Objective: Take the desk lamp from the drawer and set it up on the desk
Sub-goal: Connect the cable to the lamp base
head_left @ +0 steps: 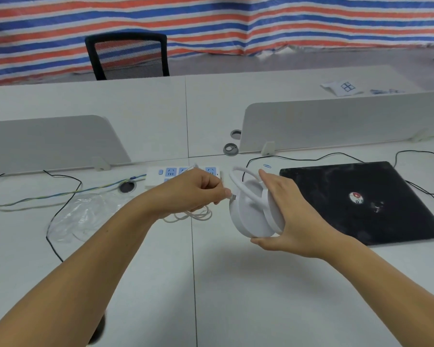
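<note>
A white folded desk lamp, with a round base, a round head and a bent neck, is held tilted above the white desk. My right hand grips it from the right side and underneath. My left hand pinches the small metal plug of a white cable right at the left edge of the lamp base. The rest of the cable lies coiled on the desk below my left hand. No drawer is in view.
A white power strip with blue sockets lies behind my left hand. A closed black laptop sits at the right. A clear plastic bag and black wires lie at the left. Grey dividers and a black chair stand behind.
</note>
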A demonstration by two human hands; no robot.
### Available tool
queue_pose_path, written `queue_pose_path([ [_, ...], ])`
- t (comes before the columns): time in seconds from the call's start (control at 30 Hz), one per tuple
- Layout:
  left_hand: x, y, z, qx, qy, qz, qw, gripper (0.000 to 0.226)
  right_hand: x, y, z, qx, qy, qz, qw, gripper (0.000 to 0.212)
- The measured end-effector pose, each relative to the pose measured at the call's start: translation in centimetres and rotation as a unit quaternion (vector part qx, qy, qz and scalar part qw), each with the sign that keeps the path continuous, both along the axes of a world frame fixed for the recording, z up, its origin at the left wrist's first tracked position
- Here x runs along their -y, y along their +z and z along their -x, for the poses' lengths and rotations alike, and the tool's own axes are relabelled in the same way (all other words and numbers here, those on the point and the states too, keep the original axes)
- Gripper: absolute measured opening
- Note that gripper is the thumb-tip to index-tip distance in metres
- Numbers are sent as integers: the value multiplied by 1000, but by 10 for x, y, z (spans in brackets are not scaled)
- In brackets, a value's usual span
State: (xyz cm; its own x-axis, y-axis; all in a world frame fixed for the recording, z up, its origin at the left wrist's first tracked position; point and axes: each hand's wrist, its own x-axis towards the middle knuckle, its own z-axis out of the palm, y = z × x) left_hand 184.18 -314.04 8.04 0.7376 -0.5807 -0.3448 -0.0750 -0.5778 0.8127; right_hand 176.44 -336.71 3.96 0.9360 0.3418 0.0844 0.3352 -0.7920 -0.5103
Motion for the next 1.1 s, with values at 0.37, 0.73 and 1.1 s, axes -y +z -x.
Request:
queue_pose_path([
  [0.37, 7, -5, 1, -6, -31, -24, 999, 45, -2, -5, 3, -12, 18, 19, 1000, 115],
  [0.73, 5, -76, -7, 99, 44, -126, 986, 19, 8, -62, -41, -82, 28, 161, 983, 110],
  [1.1, 1, -155, 21, 169, 50, -130, 976, 22, 32, -154, -53, -153, 82, 236, 956, 105],
])
